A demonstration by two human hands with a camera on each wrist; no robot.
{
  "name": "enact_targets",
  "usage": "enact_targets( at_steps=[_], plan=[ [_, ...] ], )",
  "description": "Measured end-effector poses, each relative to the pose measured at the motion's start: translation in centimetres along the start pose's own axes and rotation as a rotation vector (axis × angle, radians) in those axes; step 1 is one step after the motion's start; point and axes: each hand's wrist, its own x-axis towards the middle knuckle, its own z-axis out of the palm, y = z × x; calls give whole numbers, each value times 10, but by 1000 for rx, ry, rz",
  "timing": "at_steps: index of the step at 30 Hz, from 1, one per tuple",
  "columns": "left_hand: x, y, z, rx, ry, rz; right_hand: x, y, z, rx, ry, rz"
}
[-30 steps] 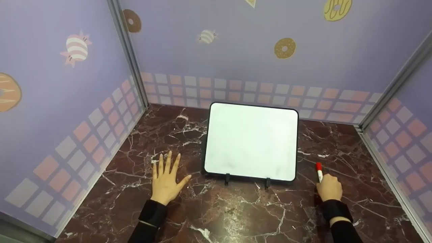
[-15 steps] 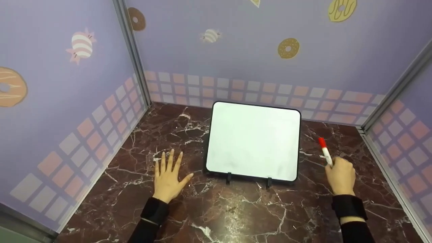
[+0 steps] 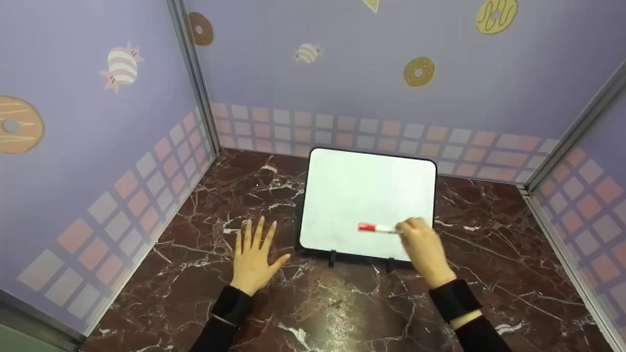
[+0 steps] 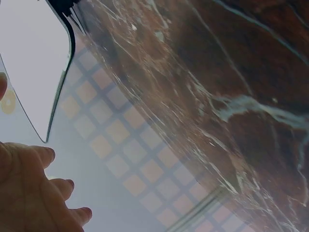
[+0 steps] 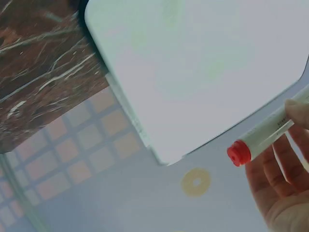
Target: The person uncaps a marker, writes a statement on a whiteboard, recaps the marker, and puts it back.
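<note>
In the head view my right hand (image 3: 424, 249) is raised in front of the lower right part of a whiteboard (image 3: 362, 190). It holds a white marker (image 3: 386, 229) whose red cap (image 3: 367, 227) points left across the board. The right wrist view shows thumb and fingers around the marker's white barrel (image 5: 270, 129), with a red end (image 5: 239, 153) sticking out. My left hand (image 3: 254, 266), fingers spread and straight, is palm down over the marble table to the left of the board and holds nothing. In the left wrist view its fingertips point towards the board.
Two small black feet (image 3: 332, 258) hold the black-framed board upright, tilted back, on the dark red marble tabletop (image 3: 313, 303). Lilac walls (image 3: 362, 73) with sweets and pink-and-white squares close in the back and both sides.
My right hand has lifted the marker from the right side of the table and swung left in front of the whiteboard. The left hand has shifted slightly right, still spread.
</note>
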Motion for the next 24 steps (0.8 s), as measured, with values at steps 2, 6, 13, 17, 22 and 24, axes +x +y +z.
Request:
enact_targets(
  at_steps=[2, 6, 13, 17, 22, 24],
  plan=[
    [0, 6, 2, 8, -9, 23, -3, -12, 11, -20, -15, -95],
    [2, 22, 6, 19, -57, 69, -9, -30, 29, -72, -17, -248],
    [5, 47, 16, 17, -91, 203, -14, -50, 40, -142, -14, -363],
    [9, 59, 24, -81, -54, 302, -13, -56, 42, -164, -23, -379],
    [14, 72, 31, -222, 16, 382, -13, -62, 43, -207, -23, -399],
    [16, 74, 33, -229, 36, 396, -13, -63, 44, -216, -23, -406]
  ],
)
